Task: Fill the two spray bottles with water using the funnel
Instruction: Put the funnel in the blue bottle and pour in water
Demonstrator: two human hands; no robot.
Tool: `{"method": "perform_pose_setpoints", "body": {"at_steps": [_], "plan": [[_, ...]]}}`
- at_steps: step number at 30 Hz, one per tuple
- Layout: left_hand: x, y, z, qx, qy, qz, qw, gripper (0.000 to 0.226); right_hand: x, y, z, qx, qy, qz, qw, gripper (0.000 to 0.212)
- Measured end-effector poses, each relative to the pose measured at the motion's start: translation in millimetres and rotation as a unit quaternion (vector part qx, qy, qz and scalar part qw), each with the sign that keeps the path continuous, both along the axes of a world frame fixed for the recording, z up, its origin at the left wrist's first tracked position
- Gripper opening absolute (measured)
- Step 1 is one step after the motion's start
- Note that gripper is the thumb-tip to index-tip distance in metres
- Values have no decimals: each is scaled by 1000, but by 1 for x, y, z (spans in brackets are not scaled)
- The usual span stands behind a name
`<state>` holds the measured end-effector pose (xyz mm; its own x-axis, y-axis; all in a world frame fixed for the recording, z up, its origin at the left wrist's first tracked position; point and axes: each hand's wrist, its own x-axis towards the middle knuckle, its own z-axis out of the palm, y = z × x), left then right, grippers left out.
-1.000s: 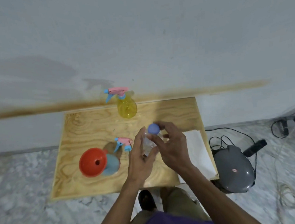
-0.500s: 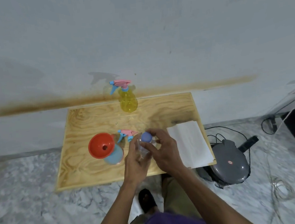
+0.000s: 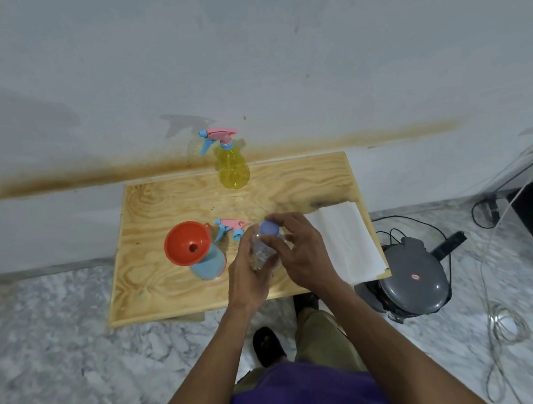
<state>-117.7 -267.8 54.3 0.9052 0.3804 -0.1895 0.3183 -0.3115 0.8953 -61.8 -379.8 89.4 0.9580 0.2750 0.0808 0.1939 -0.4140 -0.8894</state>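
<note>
Plywood forms the surface (image 3: 176, 282), a low board standing on marble floor (image 3: 48, 362) against a pale wall (image 3: 246, 44) with a brown stain running along it. To the right on the floor sits a grey round appliance (image 3: 413, 282) with dark cables near it. A white folded cloth (image 3: 346, 243) lies on the right part of the surface. At the far edge, near the wall, a yellow spray bottle (image 3: 233, 169) stands upright with its pink and blue trigger head screwed on. Toward the near left, a blue spray bottle (image 3: 211, 263) stands with an orange funnel (image 3: 187, 243) seated in its neck, tilted toward the left. Just beside it lies a loose pink and blue trigger head (image 3: 229, 227). The left hand (image 3: 248, 273) grips the body of a clear water bottle (image 3: 262, 250), held over the surface just right of the funnel. The right hand (image 3: 304, 253) has its fingers curled round the bottle's blue cap (image 3: 269, 227).
</note>
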Motion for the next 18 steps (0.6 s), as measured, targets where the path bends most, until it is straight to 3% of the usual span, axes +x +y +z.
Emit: {"method": "perform_pose_setpoints", "body": {"at_steps": [2,5,8,12,18], "plan": [[-1,1,-4,-55,-8,4,998,74,1,-2,0,-9,0,17,1000,31],[-3,2,-10,-51,-3,10,999,77,-1,-2,0,0,15,-7,1000,40],[-1,-1,-3,-77,-2,9,997,76,-1,-2,0,14,27,-30,999,29],[0,-1,-5,-145,-1,36,989,93,1,-5,0,-1,8,6,1000,25],[0,-1,-6,-67,-15,3,998,73,1,-9,1,4,16,12,1000,37]]}}
